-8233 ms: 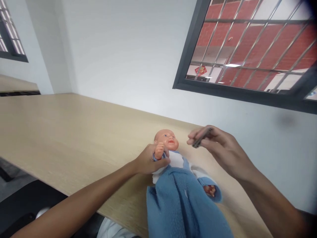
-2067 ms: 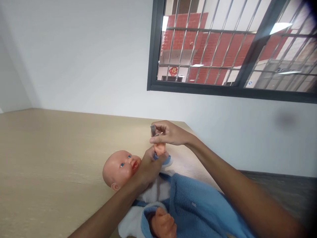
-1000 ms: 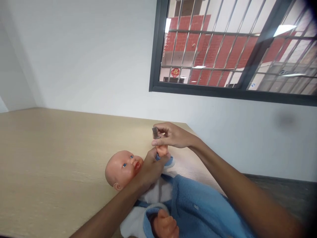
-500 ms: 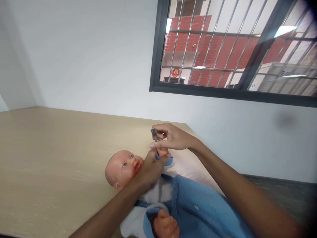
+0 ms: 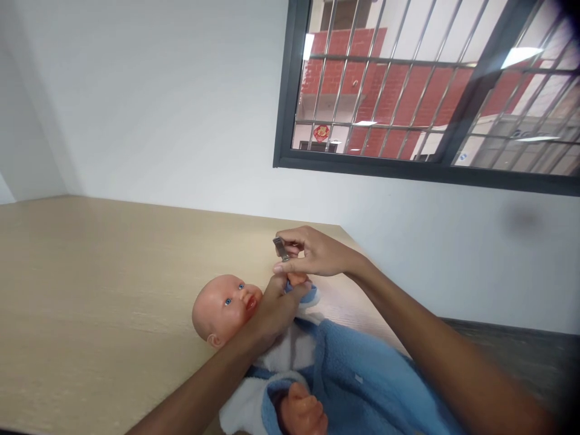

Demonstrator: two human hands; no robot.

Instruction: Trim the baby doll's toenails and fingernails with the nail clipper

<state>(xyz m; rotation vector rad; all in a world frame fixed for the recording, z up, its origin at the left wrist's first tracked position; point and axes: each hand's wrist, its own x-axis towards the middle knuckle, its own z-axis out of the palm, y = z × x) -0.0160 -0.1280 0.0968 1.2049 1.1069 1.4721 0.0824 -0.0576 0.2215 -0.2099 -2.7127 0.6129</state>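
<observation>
A baby doll in a blue fleece robe lies on its back on the light wooden table, head to the left. My left hand is closed around the doll's raised far arm, holding it up by the wrist. My right hand pinches a small metal nail clipper right above the doll's little hand. The doll's other hand sticks out of a blue sleeve at the bottom.
The table runs far to the left and ends at a white wall behind. A barred window with a dark frame sits above right. Dark floor shows beyond the table's right end.
Since 8 s ago the view turned and my left hand switched to lifting the doll's far arm, with the clipper brought to it. In the last second the clipper dipped slightly lower.
</observation>
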